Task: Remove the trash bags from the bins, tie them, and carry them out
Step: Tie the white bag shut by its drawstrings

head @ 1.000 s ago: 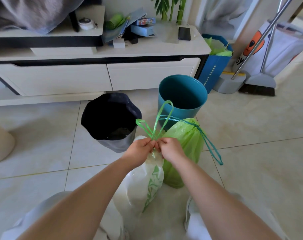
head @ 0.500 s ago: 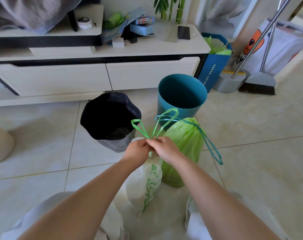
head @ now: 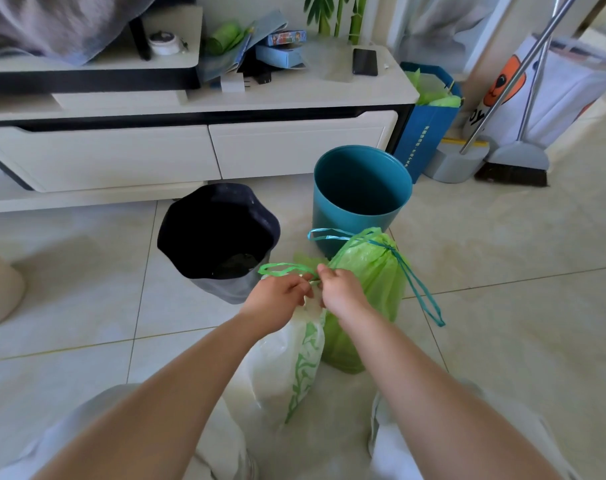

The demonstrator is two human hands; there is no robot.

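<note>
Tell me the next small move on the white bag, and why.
Probably pull the hands apart to cinch the knot: the left hand and right hand both pinch the green drawstring at the white bag neck, and its loop lies slack.

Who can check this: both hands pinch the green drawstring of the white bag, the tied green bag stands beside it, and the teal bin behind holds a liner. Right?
One slip: the head view shows the teal bin bare inside, no liner. The rest holds: left hand and right hand pinch the green drawstring of the white bag, the tied green bag beside it.
</note>
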